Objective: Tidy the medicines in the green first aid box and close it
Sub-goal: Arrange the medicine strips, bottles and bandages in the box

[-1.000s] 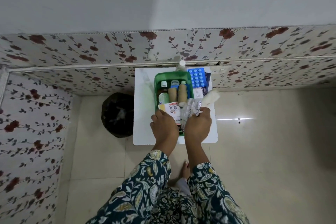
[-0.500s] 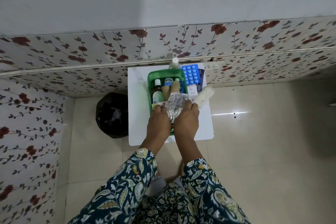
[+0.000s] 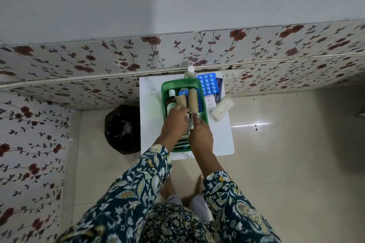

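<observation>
An open green first aid box [image 3: 178,84] rests on a small white table [image 3: 150,108]. Inside it lie a dark glass bottle [image 3: 171,100], two tan bandage rolls [image 3: 193,99] and a blue pack. A plaster carton [image 3: 182,142] lies at the box's near end. My left hand [image 3: 175,123] and my right hand [image 3: 199,131] meet over the middle of the box. Between them they press a clear, silvery packet of medicine strips [image 3: 191,122] down into it. Most of the packet is hidden by my fingers.
To the right of the box lie a blue pill blister [image 3: 207,83], a small white carton and a white gauze roll [image 3: 221,109]. A clear bottle [image 3: 190,72] stands behind the box by the floral wall. A black bin bag [image 3: 123,129] sits on the floor to the left.
The crinkly packet has come down from above the box's right side into the box. Both hands have reached forward and closed together over it. My head has moved back a little.
</observation>
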